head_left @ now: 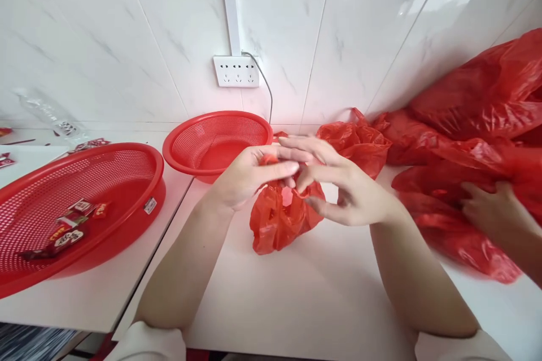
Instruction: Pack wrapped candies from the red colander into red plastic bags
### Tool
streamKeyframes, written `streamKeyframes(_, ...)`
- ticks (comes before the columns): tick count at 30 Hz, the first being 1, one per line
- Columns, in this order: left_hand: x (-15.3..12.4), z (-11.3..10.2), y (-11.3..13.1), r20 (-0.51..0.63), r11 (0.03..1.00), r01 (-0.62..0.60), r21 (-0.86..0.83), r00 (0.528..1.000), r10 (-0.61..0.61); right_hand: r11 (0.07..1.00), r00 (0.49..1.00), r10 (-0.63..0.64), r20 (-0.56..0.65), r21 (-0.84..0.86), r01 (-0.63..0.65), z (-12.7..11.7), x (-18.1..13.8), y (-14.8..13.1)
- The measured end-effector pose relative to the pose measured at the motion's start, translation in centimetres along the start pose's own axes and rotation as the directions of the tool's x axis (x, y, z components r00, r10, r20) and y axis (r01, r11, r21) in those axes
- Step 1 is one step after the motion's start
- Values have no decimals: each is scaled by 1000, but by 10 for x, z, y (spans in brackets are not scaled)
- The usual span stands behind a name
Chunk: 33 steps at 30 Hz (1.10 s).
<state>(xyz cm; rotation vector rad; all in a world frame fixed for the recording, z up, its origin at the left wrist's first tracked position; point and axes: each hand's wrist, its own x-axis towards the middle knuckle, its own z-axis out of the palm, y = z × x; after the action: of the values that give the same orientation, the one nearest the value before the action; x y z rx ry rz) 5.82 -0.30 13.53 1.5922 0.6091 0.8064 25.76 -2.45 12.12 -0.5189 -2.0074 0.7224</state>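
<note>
Head view: my only feed, forward and down onto a white table.
Small red bag: thin plastic, centre of the table, directly below both hands; base looks to be resting on the tabletop.
Left hand: thumb and forefinger pinched together over a bit of red film at the bag's top.
Right hand: fingers curled in at the same gathered top; fingertip contact partly hidden, so I can't tell if they grip film.
Bag weight: light, I'd judge; contents hidden from me.
Bag stiffness: soft and crinkly, probably folds under any push.
Bag surface: glossy, likely slips in a loose pinch; film could stretch or tear.
Best hold: I'd take bunched film at the neck, several layers at once, not the loose side wall.
Left side: large red basket with wrapped snacks inside.
Right side: another person's hand on bigger red bags, near my right forearm.
</note>
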Motion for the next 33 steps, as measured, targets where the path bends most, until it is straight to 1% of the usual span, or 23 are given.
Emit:
streamKeyframes(1,-2,-1,2,14,996,-32,88,999,31,997,999,33,6,76,-33,1,0,4)
streamKeyframes(3,-8,-2,7,17,949,-69,307,998,67,961,990,135,-50,251,-119,6,-1,16)
streamKeyframes(5,-12,-2,10,-6,843,-83,531,995,101,901,957,270,-106,378,-212,12,0,28)
streamKeyframes(6,-14,-1,10,-26,775,-94,626,990,141,876,939,324,-110,411,-254,15,0,32)
streamKeyframes(7,-14,0,9,-52,702,-113,703,977,209,857,927,362,-104,428,-287,17,1,35)
streamKeyframes(8,-13,1,7,-79,631,-135,764,951,299,846,922,378,-89,438,-304,19,1,37)
streamKeyframes(9,-12,3,4,-99,564,-156,811,913,395,841,924,377,-69,443,-310,20,2,38)
streamKeyframes(11,-7,6,-3,-108,448,-189,874,824,557,850,937,347,-37,435,-298,21,2,39)
streamKeyframes(12,-5,7,-6,-100,404,-200,893,787,609,862,942,334,-36,415,-290,20,1,39)
streamKeyframes(13,-3,7,-9,-89,370,-207,906,761,642,879,943,328,-49,382,-286,19,1,38)
streamKeyframes(14,-2,7,-11,-82,350,-208,914,748,659,898,942,326,-79,335,-283,18,0,38)
streamKeyframes(16,-2,3,-12,-82,353,-212,911,746,661,936,928,324,-185,206,-286,14,-1,35)
streamKeyframes(18,-5,-3,-10,-89,397,-220,891,772,629,946,895,314,-316,24,-323,9,-2,31)
streamKeyframes(19,-7,-7,-9,-91,421,-225,879,786,611,931,876,300,-377,-86,-355,7,-2,28)
streamKeyframes(21,-9,-14,-7,-93,443,-220,869,807,583,850,838,259,-480,-299,-434,3,-3,22)
streamKeyframes(23,-9,-19,-6,-124,425,-164,890,811,572,748,815,233,-530,-438,-499,-2,-3,18)
streamKeyframes(26,-6,-24,-7,-241,363,23,932,786,569,661,797,271,-539,-498,-561,-12,-5,17)
streamKeyframes(28,-3,-28,-8,-311,355,123,927,783,539,617,779,332,-531,-503,-606,-24,-8,21)
streamKeyframes(30,-3,-37,-8,-354,399,164,902,810,468,568,750,421,-510,-497,-656,-40,-15,29)
streamKeyframes(32,-3,-51,-9,-388,457,196,867,841,376,519,702,517,-490,-473,-712,-57,-23,39)
streamKeyframes(33,-4,-58,-11,-408,477,223,850,852,328,509,678,559,-478,-448,-735,-64,-28,45)
